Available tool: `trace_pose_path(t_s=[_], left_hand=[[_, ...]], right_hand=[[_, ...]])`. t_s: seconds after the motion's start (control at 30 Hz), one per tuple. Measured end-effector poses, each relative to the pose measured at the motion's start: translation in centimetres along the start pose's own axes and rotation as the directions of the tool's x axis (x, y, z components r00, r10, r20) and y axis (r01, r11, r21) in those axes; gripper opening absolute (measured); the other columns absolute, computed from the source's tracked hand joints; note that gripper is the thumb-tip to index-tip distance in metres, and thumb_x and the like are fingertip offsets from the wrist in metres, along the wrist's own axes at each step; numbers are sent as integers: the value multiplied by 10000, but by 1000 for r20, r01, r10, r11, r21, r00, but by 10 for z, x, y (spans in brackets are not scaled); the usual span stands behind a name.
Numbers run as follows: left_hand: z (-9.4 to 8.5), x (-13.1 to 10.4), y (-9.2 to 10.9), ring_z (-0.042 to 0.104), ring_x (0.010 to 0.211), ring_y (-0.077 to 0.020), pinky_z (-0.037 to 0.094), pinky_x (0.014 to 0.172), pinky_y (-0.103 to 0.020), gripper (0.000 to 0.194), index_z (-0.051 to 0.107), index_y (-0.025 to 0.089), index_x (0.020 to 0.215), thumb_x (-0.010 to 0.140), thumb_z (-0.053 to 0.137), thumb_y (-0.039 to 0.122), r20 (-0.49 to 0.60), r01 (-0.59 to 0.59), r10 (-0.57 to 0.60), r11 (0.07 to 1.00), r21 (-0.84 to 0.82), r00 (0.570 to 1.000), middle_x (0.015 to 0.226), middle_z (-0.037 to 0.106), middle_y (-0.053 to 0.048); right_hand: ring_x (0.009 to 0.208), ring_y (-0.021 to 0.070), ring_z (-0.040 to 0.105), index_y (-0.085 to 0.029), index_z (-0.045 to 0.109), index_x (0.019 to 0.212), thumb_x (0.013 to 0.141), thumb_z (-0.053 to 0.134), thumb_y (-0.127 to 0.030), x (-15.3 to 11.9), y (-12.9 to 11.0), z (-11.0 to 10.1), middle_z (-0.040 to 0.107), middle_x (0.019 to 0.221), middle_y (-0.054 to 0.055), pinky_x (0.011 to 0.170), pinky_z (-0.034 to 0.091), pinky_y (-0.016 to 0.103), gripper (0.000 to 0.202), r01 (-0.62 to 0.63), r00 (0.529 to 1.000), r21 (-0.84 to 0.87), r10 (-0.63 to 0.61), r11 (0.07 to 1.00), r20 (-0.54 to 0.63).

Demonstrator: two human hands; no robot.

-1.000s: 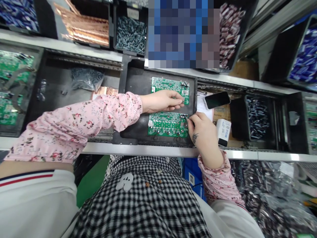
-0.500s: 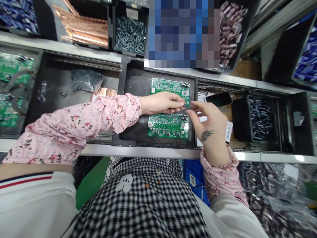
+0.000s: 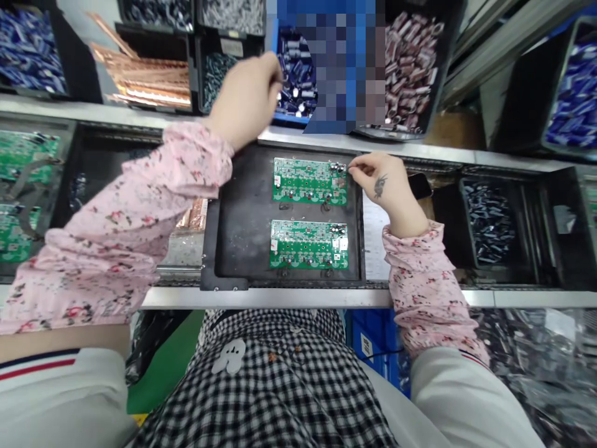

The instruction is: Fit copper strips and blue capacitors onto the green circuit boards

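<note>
Two green circuit boards lie one behind the other in a black tray. The far circuit board point(image 3: 305, 180) has small black cylindrical parts at its right corner. There, my right hand point(image 3: 382, 180) is closed in a pinch over the corner, and what the fingertips hold is too small to make out. The near circuit board point(image 3: 308, 244) lies untouched. My left hand point(image 3: 249, 96) is raised at the left edge of a blue bin of dark blue capacitors point(image 3: 298, 74). Its fingers bend down and are mostly hidden and blurred.
The black tray point(image 3: 242, 218) sits between metal rails. Behind stand bins of copper-coloured strips point(image 3: 153, 78), small dark parts point(image 3: 217, 71) and brown capacitors point(image 3: 413, 68). To the right are a phone point(image 3: 421, 185) and a black bin of dark parts point(image 3: 489, 221). More boards point(image 3: 28, 162) lie left.
My hands have moved apart. The left went up and left from over the boards to the bins; the right moved back to the far board's corner. The camera view shifted slightly.
</note>
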State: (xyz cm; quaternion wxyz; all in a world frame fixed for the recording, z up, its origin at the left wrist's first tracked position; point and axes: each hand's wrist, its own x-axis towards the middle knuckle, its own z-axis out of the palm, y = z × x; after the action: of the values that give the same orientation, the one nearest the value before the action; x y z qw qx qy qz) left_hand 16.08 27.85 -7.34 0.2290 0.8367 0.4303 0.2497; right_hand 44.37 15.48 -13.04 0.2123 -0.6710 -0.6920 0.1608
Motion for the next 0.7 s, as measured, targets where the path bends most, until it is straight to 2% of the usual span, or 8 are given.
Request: trace_pose_path(t_s=[0.1,0.2,0.37,0.57,0.7], left_hand=[[-6,28,-39,479,1123,-283,268,1117,-454,68,615,110,953,929,553,96,62,118,-127,984,130,990,1060,628,-125],[-3,37,-59,476,1110,-288,270,1095,-433,60,619,127,886,885,580,82,109,158,-173,979,132,979,1055,654,-130],[-3,35,-66,460,1058,-239,285,1045,-353,152,664,192,1014,913,553,169,137,112,-130,985,134,982,1124,680,-56],[-5,34,-74,467,1068,-213,291,1044,-325,219,654,151,1127,935,562,201,136,144,-176,966,217,975,1185,658,-57],[-12,33,-57,474,1085,-194,308,1073,-332,332,635,73,1206,966,509,265,188,110,-173,947,303,967,1290,618,-67]], right_hand=[[752,189,597,-223,703,864,877,589,-279,-2,-5,3,681,844,59,764,472,373,127,5,1000,-40,-5,999,5],[710,200,596,-229,699,842,846,580,-231,-6,-11,3,679,829,53,727,477,378,120,8,999,-54,-10,998,-34],[708,206,597,-238,687,834,830,590,-227,-7,-12,2,673,815,44,731,475,378,98,11,999,-76,-15,997,-47],[741,214,615,-225,703,868,848,596,-218,-6,-12,1,681,850,52,766,457,371,110,7,1000,-123,-6,992,10],[799,221,633,-180,741,913,854,596,-201,-3,-16,3,710,899,76,775,450,345,158,52,999,-162,-52,985,7]])
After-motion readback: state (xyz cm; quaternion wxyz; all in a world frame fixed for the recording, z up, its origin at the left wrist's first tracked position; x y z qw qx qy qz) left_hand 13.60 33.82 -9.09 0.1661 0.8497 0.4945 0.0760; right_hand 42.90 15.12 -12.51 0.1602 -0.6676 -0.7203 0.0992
